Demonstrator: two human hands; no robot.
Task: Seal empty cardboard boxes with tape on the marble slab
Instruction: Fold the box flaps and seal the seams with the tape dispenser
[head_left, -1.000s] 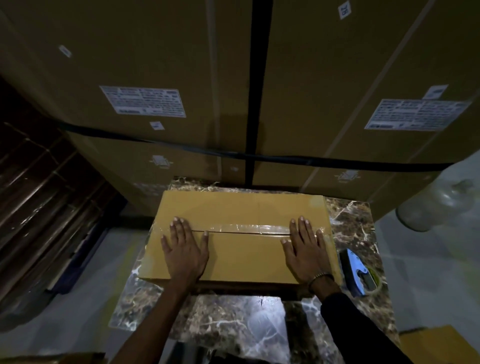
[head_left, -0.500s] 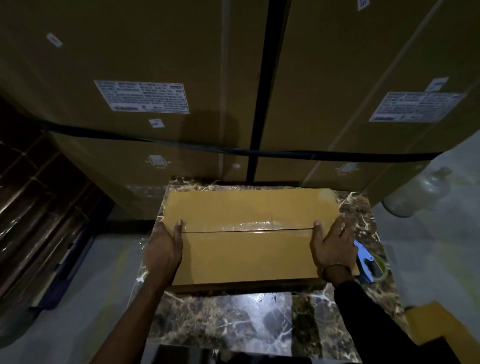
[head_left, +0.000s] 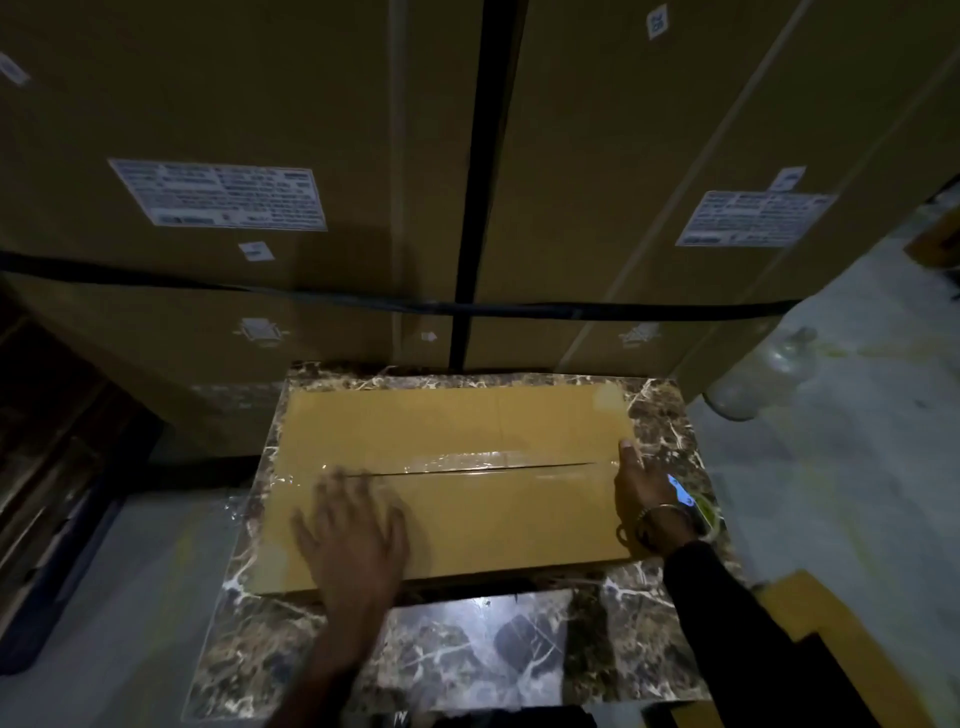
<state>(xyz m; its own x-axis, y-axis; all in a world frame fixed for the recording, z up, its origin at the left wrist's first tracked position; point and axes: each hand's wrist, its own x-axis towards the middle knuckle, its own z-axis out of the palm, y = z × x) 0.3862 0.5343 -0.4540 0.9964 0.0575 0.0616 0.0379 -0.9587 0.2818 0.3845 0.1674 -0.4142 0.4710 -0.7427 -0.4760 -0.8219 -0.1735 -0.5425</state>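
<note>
Flat tan cardboard box (head_left: 452, 483) laid on brown veined marble slab (head_left: 660, 415), long axis left-right, clear tape strip (head_left: 467, 462) run along centre seam. Left hand (head_left: 353, 535) spread flat over near-left top, blurred, contact probably light. Right hand (head_left: 641, 483) pressed against right end, fingers straight, nothing gripped. Blue tape dispenser (head_left: 688, 499) partly hidden just beyond right hand.

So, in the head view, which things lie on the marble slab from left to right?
left hand → cardboard box → right hand → tape dispenser, mostly hidden behind that hand, all on the marble slab.
</note>
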